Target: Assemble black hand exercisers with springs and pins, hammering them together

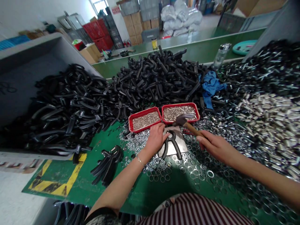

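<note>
My right hand point(208, 141) is closed around the wooden handle of a hammer point(191, 127). The hammer's dark head is raised above the front of the right red tray. On a small metal plate point(181, 142) lies a black plier-shaped clamp point(172, 144), its two legs spread toward me. My left hand point(156, 137) holds the clamp's upper left side, thumb on its curved head; whether a small part is also between the fingers is hidden. Loose metal rings point(161, 173) surround the plate. Left of them lies a bunch of finished-looking black clamps point(109, 164).
Two red trays point(130, 125) point(198, 117) hold small metal pins or rivets. Behind them rises a heap of black curved parts point(150, 75). At right lie brass-coloured cylinders point(272, 118), a blue cloth point(211, 84) and a clear bottle point(221, 56). A grey bin point(47, 56) stands at left.
</note>
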`<state>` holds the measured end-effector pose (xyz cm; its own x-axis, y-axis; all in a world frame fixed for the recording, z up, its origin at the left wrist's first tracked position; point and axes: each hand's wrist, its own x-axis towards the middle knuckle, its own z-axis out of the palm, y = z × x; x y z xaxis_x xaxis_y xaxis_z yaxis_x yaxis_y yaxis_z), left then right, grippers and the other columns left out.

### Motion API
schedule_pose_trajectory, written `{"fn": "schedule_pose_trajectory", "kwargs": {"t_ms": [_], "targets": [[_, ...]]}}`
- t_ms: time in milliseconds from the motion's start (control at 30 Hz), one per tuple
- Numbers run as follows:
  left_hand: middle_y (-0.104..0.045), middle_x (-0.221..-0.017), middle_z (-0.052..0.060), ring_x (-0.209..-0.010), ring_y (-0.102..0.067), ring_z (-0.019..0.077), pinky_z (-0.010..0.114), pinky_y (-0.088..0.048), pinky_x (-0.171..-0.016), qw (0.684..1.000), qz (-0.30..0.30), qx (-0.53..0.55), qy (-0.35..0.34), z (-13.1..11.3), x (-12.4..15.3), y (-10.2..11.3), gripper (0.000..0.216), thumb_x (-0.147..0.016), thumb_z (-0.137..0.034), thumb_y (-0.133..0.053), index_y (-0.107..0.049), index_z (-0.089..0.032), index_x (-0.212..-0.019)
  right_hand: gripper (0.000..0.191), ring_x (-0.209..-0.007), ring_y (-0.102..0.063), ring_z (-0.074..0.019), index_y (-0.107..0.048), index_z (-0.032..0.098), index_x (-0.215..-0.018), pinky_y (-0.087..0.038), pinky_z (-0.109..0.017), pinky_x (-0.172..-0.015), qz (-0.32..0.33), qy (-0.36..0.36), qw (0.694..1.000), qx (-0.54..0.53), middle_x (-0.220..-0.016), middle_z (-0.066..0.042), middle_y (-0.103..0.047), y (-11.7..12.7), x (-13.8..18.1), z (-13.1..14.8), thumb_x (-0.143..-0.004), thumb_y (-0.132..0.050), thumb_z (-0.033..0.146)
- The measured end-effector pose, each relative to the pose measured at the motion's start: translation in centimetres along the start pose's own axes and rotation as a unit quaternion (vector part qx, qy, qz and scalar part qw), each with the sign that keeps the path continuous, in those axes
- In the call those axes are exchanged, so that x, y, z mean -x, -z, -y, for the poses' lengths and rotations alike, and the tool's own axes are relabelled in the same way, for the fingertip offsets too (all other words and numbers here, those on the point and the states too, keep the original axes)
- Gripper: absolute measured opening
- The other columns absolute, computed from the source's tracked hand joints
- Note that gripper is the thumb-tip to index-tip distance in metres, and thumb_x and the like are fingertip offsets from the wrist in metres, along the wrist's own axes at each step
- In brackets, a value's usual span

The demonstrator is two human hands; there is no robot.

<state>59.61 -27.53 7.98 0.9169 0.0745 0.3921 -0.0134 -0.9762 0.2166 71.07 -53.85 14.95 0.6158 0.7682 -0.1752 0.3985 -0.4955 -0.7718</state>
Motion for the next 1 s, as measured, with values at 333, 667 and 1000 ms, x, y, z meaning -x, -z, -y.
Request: {"fn": "schedule_pose_trajectory", "kwargs": {"t_ms": [333,667,1000], "targets": [[-0.065,-0.114,0.015,-0.112,-0.057,0.0283,0.044,-0.044,-0.100,0.994,0.095,-0.046,-0.039,-3.7,4.9,0.4,0.029,-0.101,-0.032,-0.049,-0.061,-0.009,-0.113,0.040,-0.068,-0.064,-0.0222,-0.056,0.020,-0.090,-0.043,-0.032,-0.062,0.060,0.035,0.974,0.217,-0.077,-0.009,-0.068,-1.0,-4.9,2.1,-0.102,-0.033,0.050],[-0.063,-0.108,0.018,-0.101,-0.058,0.0324,0.050,-0.047,-0.089,0.992,0.070,-0.054,0.090,-5.3,5.6,1.5,0.044,-0.094,-0.053,-0.056,-0.059,-0.012,-0.108,0.041,-0.072,-0.065,-0.0238,-0.060,0.022,-0.100,-0.045,-0.034,-0.066,0.060,0.073,0.979,0.183,-0.084,-0.010,-0.070,-1.5,-3.3,1.1,-0.102,-0.034,0.054],[-0.066,-0.087,0.017,-0.080,-0.065,0.0295,0.043,-0.050,-0.074,0.969,0.173,-0.095,0.150,-6.1,5.0,1.1,0.020,-0.094,-0.028,-0.055,-0.064,-0.010,-0.094,0.038,-0.066,-0.066,-0.0243,-0.061,0.023,-0.097,-0.046,-0.037,-0.061,0.022,0.086,0.984,0.155,-0.078,-0.010,-0.069,-1.6,-3.5,-1.0,-0.101,-0.039,0.054]]}}
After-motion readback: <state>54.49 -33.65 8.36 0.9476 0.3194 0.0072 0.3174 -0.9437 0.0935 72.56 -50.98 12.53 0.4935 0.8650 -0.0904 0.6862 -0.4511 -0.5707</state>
